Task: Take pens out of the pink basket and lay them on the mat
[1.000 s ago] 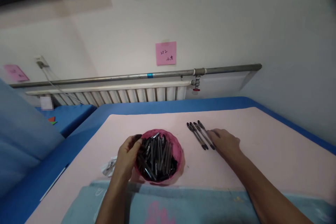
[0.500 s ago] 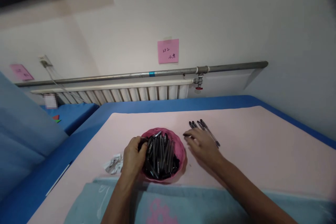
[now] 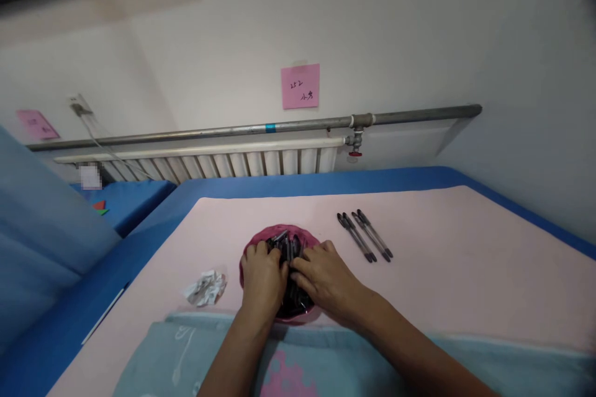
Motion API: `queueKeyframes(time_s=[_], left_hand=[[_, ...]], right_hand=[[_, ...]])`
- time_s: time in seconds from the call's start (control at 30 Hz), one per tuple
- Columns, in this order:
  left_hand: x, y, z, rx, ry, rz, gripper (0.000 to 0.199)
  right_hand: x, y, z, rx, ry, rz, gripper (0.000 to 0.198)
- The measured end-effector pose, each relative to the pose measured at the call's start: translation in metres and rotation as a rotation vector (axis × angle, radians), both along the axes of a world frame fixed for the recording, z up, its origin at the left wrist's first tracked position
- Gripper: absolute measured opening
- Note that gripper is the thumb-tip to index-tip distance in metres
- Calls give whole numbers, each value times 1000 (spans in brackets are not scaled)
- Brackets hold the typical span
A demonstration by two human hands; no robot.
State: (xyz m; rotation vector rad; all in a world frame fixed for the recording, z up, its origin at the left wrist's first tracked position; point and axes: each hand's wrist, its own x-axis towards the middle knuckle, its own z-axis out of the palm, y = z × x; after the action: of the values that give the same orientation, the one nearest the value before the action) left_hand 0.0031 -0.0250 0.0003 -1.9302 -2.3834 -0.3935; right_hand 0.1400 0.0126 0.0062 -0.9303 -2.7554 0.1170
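Observation:
A round pink basket [image 3: 243, 263] with a wavy rim holds a heap of black and clear pens [image 3: 293, 299]. Over its left side, my left hand [image 3: 264, 276] reaches in, fingers curled down and closed on pens in the heap. My right hand [image 3: 328, 276] comes over the right rim with thumb and fingers pinched together on a pen among the others. The fingertips of both hands nearly meet and are partly hidden. Right of the basket, several capped black pens [image 3: 365, 236] lie slanted side by side on the pink table cover [image 3: 442, 273].
Left of the basket sits crumpled white paper [image 3: 205, 288]. A thin white stick [image 3: 105, 315] lies near the cover's left edge. Light blue cloth [image 3: 372, 356] runs along the front. Behind the blue table edge [image 3: 298, 185] are a radiator [image 3: 237, 164] and a metal pipe [image 3: 209, 132].
My right hand has moved left from beside the laid-out pens into the basket. My left hand has shifted right, deeper over the heap. The laid-out pens are now fully uncovered.

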Motion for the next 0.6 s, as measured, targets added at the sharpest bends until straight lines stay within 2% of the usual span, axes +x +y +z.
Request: queueKeyframes(time_s=[0.2, 0.37, 0.6], left_hand=[[2, 4, 1, -28, 31, -2, 26], [4, 5, 3, -94, -24, 2, 27], [10, 5, 5, -130, -50, -6, 29]], right_hand=[[0, -3, -4, 57, 26, -47, 14], [-2, -7, -6, 84, 34, -137, 5], [-6, -11, 0, -23, 85, -230, 6]])
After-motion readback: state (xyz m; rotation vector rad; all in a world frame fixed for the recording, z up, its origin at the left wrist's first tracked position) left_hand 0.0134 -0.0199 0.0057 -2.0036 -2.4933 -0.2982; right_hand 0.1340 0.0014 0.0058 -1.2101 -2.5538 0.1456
